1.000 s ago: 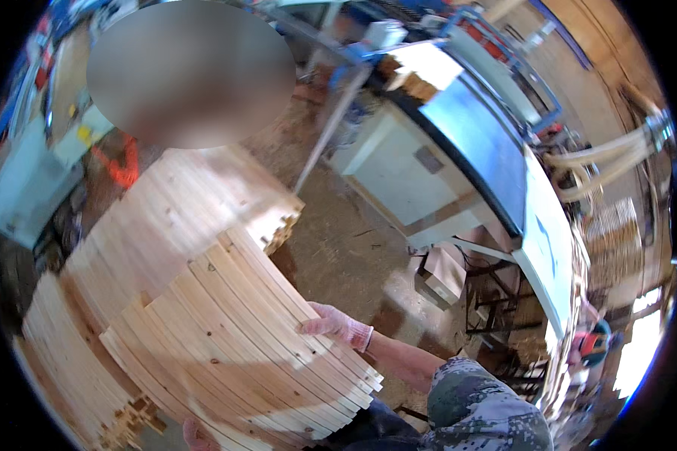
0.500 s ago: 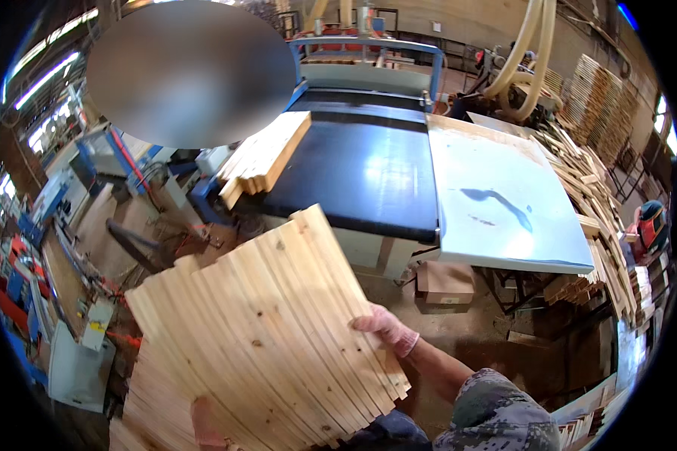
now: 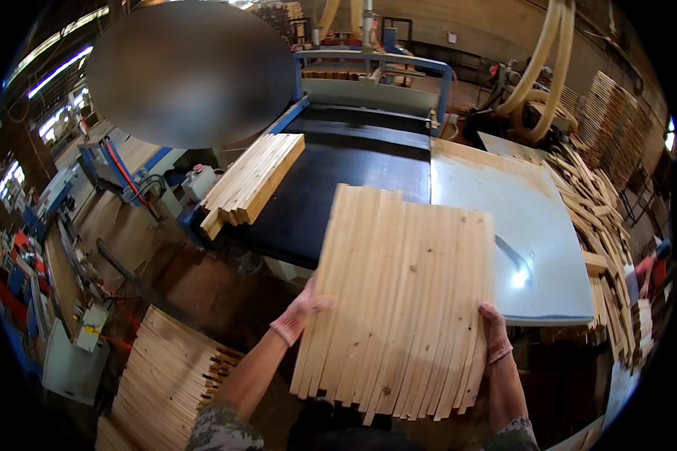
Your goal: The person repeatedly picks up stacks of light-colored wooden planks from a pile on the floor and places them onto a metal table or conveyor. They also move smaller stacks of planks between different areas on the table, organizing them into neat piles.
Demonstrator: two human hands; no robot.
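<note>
Between my hands is a batch of pale wooden strips (image 3: 402, 301), pressed side by side into one broad slab with uneven ends. My left hand (image 3: 304, 308), in a pinkish glove, grips the slab's left edge. At the right edge my gloved right hand (image 3: 495, 332) clamps it from the other side. The slab is held up in front of a dark conveyor belt (image 3: 338, 169) and overlaps the near corner of a pale metal-topped table (image 3: 538, 263). Along the belt's left side lies another row of wooden strips (image 3: 254, 180).
At lower left, beside my left forearm, sits a larger stack of strips (image 3: 162, 361). A blue machine frame (image 3: 376, 55) spans the belt's far end. Loose wood pieces (image 3: 590, 207) are heaped along the right, below thick hoses (image 3: 545, 68). A blurred area hides the upper left.
The slab has swung to the right and turned more upright, away from the lower-left stack. My left hand, partly hidden before, now shows at its left edge. The view has shifted slightly.
</note>
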